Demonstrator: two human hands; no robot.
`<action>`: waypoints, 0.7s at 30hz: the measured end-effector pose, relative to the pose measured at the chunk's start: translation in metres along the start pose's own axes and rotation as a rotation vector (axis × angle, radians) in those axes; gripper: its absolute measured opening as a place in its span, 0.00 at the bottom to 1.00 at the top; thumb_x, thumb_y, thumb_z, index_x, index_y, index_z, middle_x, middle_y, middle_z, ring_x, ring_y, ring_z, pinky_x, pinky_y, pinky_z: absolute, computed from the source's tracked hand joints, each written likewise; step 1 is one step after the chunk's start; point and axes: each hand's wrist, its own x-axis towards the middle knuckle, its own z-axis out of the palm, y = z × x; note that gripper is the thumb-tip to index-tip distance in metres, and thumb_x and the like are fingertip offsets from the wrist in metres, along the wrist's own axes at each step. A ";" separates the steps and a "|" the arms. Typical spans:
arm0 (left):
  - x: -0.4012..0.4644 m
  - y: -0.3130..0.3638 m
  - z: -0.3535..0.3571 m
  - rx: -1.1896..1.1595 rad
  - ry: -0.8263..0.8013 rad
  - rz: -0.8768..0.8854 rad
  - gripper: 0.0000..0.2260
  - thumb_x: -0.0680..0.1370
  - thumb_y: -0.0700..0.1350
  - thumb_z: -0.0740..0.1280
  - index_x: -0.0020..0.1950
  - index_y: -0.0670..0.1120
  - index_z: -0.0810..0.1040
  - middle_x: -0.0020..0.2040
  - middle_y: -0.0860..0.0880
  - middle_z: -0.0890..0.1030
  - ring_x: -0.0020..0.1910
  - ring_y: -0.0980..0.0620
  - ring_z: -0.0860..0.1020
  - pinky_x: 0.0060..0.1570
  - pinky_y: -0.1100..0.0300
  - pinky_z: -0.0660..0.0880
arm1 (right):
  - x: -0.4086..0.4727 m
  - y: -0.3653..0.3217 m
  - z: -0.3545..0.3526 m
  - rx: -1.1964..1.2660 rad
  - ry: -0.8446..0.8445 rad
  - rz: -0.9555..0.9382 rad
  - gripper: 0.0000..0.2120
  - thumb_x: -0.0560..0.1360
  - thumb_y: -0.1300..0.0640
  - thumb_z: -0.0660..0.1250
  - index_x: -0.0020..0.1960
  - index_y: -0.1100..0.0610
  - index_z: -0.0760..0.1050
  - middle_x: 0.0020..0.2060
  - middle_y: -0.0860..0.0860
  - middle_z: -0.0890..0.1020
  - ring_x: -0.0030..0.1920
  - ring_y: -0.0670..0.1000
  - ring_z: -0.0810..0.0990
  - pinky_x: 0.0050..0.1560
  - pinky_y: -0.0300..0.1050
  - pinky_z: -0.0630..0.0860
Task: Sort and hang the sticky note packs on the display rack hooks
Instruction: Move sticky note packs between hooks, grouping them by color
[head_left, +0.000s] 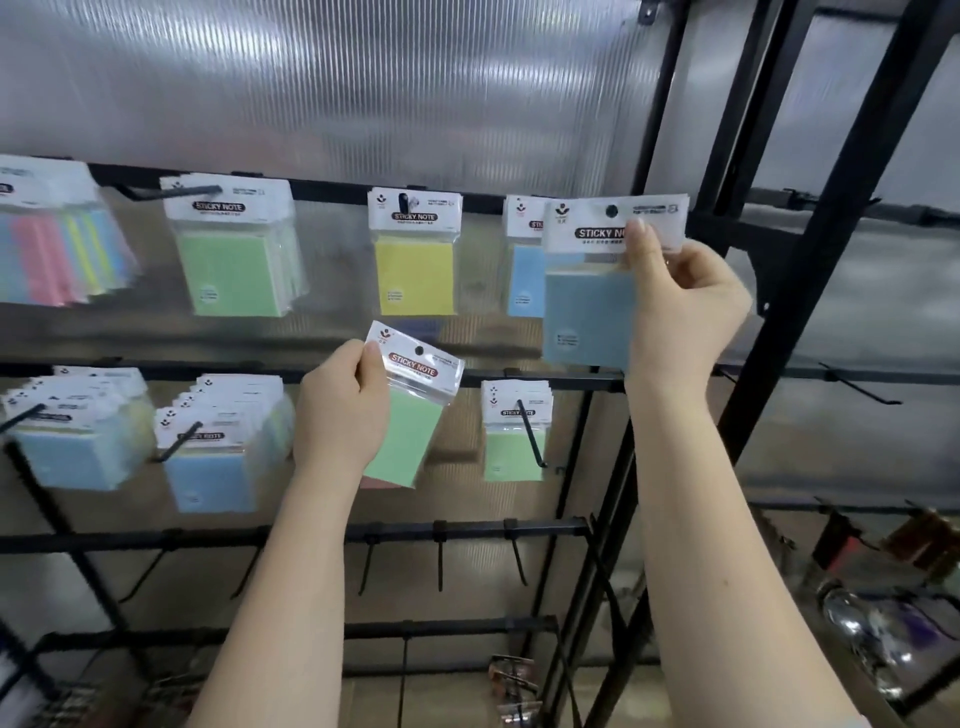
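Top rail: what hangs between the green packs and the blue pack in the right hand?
In the head view, a stack of yellow packs hangs between the green packs and the blue pack held by the right hand; more blue packs hang just behind it.

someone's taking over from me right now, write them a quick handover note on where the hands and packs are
Left hand: holds a green pack by its header, below the yellow packs, not on any hook.
Right hand: fingers pinch a blue pack by its header, raised in front of the hung blue packs on the top rail; whether its hole is on the hook yet is unclear.
Done: green packs top rail and middle rail, multicolour packs and two blue stacks are hung.
Left: seat the blue pack, then hang the green one with other greens.
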 end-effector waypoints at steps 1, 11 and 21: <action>0.002 0.001 -0.001 0.003 0.001 0.000 0.19 0.82 0.46 0.55 0.32 0.45 0.59 0.27 0.50 0.64 0.28 0.51 0.61 0.30 0.56 0.58 | 0.002 0.000 0.003 0.008 0.004 0.018 0.12 0.72 0.55 0.73 0.32 0.54 0.76 0.27 0.43 0.77 0.30 0.40 0.73 0.33 0.33 0.70; 0.026 0.003 0.003 -0.030 0.008 0.066 0.19 0.82 0.46 0.55 0.31 0.45 0.59 0.27 0.49 0.63 0.29 0.50 0.60 0.31 0.56 0.57 | 0.011 0.017 0.010 -0.027 0.022 0.156 0.13 0.71 0.53 0.73 0.30 0.52 0.75 0.22 0.40 0.74 0.28 0.41 0.70 0.30 0.32 0.68; 0.038 0.000 0.004 -0.029 0.002 0.079 0.19 0.82 0.46 0.55 0.31 0.46 0.59 0.27 0.50 0.63 0.28 0.52 0.60 0.30 0.57 0.57 | 0.039 0.060 0.049 -0.122 0.027 0.233 0.13 0.73 0.53 0.71 0.33 0.55 0.73 0.27 0.44 0.74 0.28 0.41 0.69 0.25 0.29 0.64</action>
